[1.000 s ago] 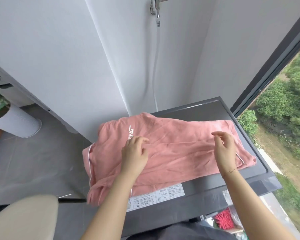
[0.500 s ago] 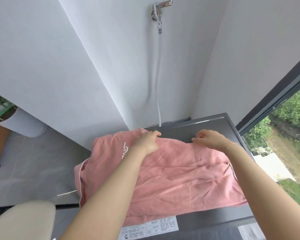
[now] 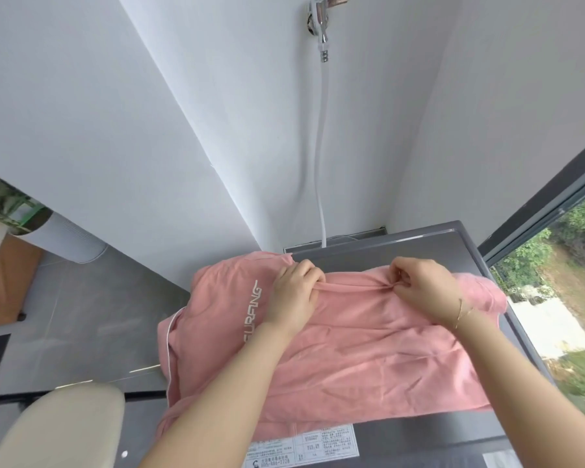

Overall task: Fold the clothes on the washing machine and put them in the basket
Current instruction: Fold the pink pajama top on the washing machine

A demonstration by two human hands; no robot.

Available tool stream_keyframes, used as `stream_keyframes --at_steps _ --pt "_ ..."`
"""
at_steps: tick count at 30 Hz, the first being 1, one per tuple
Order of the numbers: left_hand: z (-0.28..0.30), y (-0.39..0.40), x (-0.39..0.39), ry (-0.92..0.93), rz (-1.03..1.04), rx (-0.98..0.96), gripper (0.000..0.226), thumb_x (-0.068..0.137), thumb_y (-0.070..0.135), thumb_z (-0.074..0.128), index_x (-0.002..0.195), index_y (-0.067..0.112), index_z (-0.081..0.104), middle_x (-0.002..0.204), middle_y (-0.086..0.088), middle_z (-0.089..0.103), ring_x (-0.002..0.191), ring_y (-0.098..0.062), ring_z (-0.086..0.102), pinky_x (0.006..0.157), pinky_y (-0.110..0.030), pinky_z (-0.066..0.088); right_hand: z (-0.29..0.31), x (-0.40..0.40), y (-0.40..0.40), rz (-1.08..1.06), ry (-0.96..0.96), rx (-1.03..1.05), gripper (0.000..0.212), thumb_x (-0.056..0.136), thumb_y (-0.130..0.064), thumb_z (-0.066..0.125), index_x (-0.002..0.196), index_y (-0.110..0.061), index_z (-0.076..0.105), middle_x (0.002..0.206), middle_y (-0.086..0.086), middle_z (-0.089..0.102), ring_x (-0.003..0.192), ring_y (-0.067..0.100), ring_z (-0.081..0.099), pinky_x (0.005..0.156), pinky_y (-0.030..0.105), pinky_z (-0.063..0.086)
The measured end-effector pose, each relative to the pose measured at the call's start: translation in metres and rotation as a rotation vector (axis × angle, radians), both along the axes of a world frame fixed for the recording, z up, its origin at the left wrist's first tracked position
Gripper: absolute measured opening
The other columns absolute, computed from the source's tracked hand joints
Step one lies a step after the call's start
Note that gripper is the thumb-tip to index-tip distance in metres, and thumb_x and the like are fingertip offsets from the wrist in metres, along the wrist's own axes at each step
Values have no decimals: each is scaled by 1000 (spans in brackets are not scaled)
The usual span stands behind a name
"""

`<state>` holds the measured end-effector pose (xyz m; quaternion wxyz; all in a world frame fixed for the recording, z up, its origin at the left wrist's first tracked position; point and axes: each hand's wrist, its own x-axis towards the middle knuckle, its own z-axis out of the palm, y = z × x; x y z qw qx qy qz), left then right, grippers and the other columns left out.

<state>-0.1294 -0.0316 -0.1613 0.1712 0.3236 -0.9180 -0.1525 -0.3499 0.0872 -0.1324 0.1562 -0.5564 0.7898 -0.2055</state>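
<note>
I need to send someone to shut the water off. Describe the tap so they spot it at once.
Start at the grey washing machine in the corner by the window. Follow the thin white hose up the wall to the tap, the only shiny chrome fitting there.

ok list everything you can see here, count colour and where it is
pink garment: one, pink with white lettering and piping, spread on the washing machine, left part hanging over its side
washing machine: one, dark grey, in the corner under the garment
label sticker: one, white, front edge of the machine top
tap: one, chrome, on the wall above the machine
hose: one, white, running from the tap down behind the machine
window: one, dark frame, right, greenery outside
planter: one, white, on the floor at left, with a green plant
cream rounded object: one, bottom left, cannot tell what
bracelet: one, thin gold, right wrist
hands: left and right, both pinching the garment's far edge
</note>
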Motion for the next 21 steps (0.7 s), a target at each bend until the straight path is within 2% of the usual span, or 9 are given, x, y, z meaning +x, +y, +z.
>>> stream_keyframes --at_steps 3,6,8,9,11,14,16,18,21 --pt "-3 6 13 -12 -66 25 28 64 -3 65 81 19 59 85 5 56 84 -17 55 78 -26 32 -17 29 27 53 182 -180 23 56 2 55 60 -21 54 55 -6 58 49 25 54 56 26 35" --pt "-5 9 24 -162 -140 112 24 67 1 59 80 20 61 88 7 59 89 -17 59 87 -27 35 -36 48 51 116 110 -45 24 50 -2 56 56 -26 56 52 -12 59 48 16 57 58 25 35" --pt "-4 8 26 -196 -126 234 21 71 5 56 83 20 66 88 9 63 86 -15 62 90 -36 43 -37 51 59 134 28 76 14 59 -13 57 59 -27 59 54 -17 57 52 9 58 58 24 37" --pt "-3 7 24 -179 -95 274 22 74 7 55 89 20 67 85 8 65 82 -15 63 85 -37 48 -29 49 59 130 -13 142 11 68 -19 57 61 -27 61 56 -16 59 55 8 58 57 25 40" --pt "4 2 13 -202 -17 299 27 87 14 53 111 24 61 83 7 66 81 -20 64 76 -37 51 -15 40 52 76 -157 256 24 83 -28 57 60 -25 60 58 -9 61 58 7 56 57 22 43" --pt "12 -10 -8 -390 33 353 40 98 26 48 138 31 45 104 -1 68 98 -24 63 81 -36 49 -4 18 36 -166 -135 107 29 87 -27 59 60 -27 52 59 -10 53 61 8 52 55 19 38" --pt "12 -15 -21 -503 1 405 38 95 29 56 133 30 53 111 -1 63 104 -21 61 86 -32 46 -5 2 33 -266 -44 101 4 85 -26 60 83 -25 62 82 -11 56 85 16 57 69 28 44" --pt "8 -17 -28 -547 -69 379 24 88 30 65 111 28 67 109 3 59 106 -17 57 90 -30 42 -8 -10 33 -185 33 366 24 86 -30 57 109 -26 62 107 -5 55 111 20 50 88 31 38" --pt "5 -15 -29 -532 -128 341 6 85 29 68 90 26 70 108 9 57 106 -13 49 96 -31 33 -14 -18 40 -168 5 546 28 88 -32 48 111 -34 64 118 -7 57 119 19 46 97 31 32"
